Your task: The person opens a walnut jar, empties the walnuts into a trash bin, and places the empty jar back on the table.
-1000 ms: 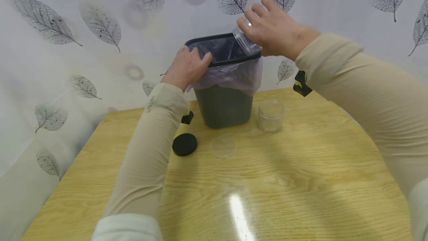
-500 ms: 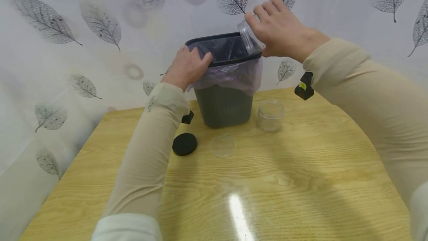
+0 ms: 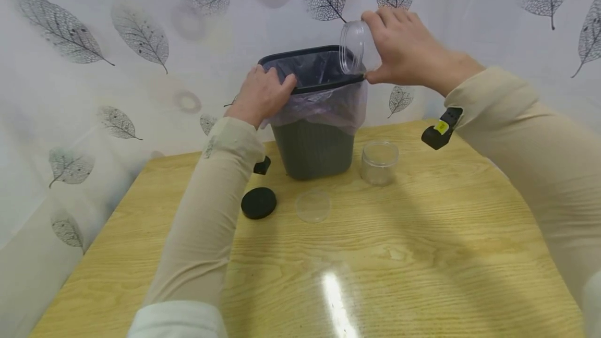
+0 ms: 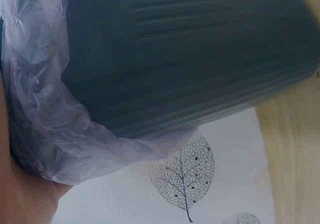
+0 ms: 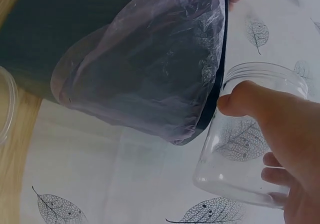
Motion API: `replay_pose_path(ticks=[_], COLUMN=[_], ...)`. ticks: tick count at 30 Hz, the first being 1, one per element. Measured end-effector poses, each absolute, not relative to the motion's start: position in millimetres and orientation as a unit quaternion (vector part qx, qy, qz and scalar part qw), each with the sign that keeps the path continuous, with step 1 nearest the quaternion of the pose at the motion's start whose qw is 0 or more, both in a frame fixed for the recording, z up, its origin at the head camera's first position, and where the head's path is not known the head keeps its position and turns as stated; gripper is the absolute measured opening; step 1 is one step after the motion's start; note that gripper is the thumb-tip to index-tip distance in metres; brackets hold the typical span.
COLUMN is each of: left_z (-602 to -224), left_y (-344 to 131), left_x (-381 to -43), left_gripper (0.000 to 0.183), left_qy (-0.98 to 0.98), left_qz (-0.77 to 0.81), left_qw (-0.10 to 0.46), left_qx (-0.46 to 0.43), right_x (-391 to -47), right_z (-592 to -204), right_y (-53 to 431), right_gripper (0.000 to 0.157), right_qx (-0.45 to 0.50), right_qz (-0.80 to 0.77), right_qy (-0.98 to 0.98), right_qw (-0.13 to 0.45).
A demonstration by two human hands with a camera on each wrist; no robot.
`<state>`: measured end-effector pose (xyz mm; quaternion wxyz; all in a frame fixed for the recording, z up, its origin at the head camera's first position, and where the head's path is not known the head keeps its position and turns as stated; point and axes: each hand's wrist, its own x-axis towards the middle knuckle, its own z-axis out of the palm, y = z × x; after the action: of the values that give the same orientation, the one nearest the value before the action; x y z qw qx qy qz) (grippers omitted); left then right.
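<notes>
My left hand (image 3: 263, 93) grips the left rim of a dark grey trash bin (image 3: 314, 150), its fingers over the edge. A pale purple bin liner (image 3: 328, 108) is folded over the rim and covers the upper wall. At the bin's right corner my right hand (image 3: 404, 48) holds a clear plastic jar (image 5: 240, 169) on its side, mouth toward the bin opening. The jar looks see-through with nothing inside, and its threaded neck (image 3: 351, 48) is over the rim. In the right wrist view my thumb lies across the jar and the other fingers wrap behind it.
On the wooden table (image 3: 375, 275) a second clear jar (image 3: 380, 163) stands right of the bin. A black lid (image 3: 259, 203) and a clear disc (image 3: 313, 206) lie in front of it. Behind the table hangs a leaf-patterned cloth (image 3: 141, 40).
My right hand has drawn back to the right and turned the jar, from mouth down in the bin to lying nearly level at the rim. My left hand has stayed put.
</notes>
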<state>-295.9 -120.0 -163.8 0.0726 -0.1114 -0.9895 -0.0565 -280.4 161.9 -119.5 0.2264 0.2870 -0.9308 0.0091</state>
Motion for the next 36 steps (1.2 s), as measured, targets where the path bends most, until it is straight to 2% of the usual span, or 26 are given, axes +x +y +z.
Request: replay_pose_path(ticks=[7, 23, 29, 36], left_z=[-165, -163, -163, -163], left_y=[-121, -122, -121, -120], left_x=[-296, -296, -297, -298], left_gripper=[0.080, 0.080, 0.081, 0.080], left_qy=[-0.989, -0.991, -0.991, -0.991], left_qz=[-0.058, -0.059, -0.059, -0.045], left_qw=[0.073, 0.054, 0.052, 0.056], left_qx=[-0.117, -0.109, -0.104, -0.110], right_x=[-278, -281, -284, -288], right_z=[-128, -151, -169, -200], right_y=[171, 195, 207, 219], right_gripper=[0.096, 0.102, 0.096, 0.100], right_qx=[0.279, 0.237, 0.225, 0.187], right_qz=[0.075, 0.177, 0.225, 0.297], right_qy=[-0.928, -0.928, -0.920, -0.913], right_qw=[0.233, 0.224, 0.228, 0.209])
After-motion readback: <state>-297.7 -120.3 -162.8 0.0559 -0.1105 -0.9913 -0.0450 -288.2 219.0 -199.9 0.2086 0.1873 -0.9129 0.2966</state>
